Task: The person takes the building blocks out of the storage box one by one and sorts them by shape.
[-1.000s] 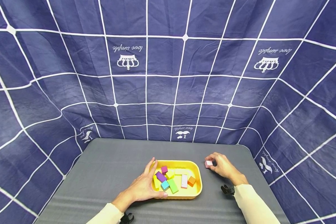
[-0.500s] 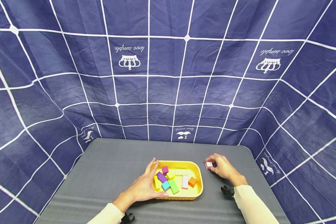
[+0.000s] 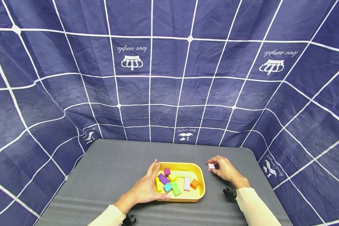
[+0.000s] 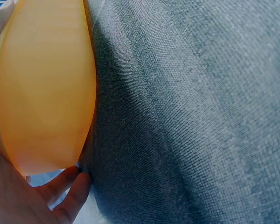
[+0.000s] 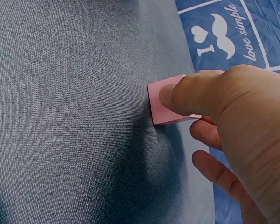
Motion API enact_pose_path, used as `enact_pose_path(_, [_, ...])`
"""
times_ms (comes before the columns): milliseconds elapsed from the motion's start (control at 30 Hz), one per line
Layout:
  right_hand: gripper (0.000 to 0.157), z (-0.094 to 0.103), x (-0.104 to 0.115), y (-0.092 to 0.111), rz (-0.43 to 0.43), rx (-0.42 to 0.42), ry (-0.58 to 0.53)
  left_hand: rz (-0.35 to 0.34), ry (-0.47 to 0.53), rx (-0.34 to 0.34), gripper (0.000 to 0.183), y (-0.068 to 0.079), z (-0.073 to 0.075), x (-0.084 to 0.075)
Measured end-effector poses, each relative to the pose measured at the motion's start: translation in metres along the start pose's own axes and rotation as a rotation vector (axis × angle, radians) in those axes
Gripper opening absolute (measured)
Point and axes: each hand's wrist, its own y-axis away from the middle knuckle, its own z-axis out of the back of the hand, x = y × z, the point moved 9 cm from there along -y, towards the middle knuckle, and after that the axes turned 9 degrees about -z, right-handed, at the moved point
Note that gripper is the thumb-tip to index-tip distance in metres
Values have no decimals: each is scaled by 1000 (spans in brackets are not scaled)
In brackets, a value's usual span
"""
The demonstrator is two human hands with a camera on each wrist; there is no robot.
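My left hand (image 3: 142,190) holds the left end of a yellow plastic tub (image 3: 183,200), thumb at the near rim and fingers round the far left corner. In the left wrist view, the tub's orange-looking wall (image 4: 46,93) stands on the cloth. To the right of the tub, my right hand (image 3: 226,169) pinches a pink block (image 3: 211,167) between thumb and fingers. The right wrist view shows the thumb on the face of the same pink block (image 5: 165,116), low over the grey surface; whether it touches the surface I cannot tell.
Inside the tub lie several coloured blocks, among them a green block (image 3: 175,188), a blue block (image 3: 167,187), an orange block (image 3: 194,184) and a pale pink block (image 3: 187,184). A blue curtain (image 3: 166,91) with white lines encloses the grey table (image 3: 115,157) behind and at the sides.
The head view has shifted very slightly. Both hands, the tub and the pink block keep their places.
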Motion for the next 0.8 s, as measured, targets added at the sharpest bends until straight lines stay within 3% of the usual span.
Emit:
enact_pose_path(400, [38, 7, 3, 3, 2, -31, 12, 3, -6, 4, 150, 0, -1, 0])
enact_pose_path(800, [39, 22, 30, 10, 11, -66, 58, 2, -1, 8, 150, 0, -1, 0])
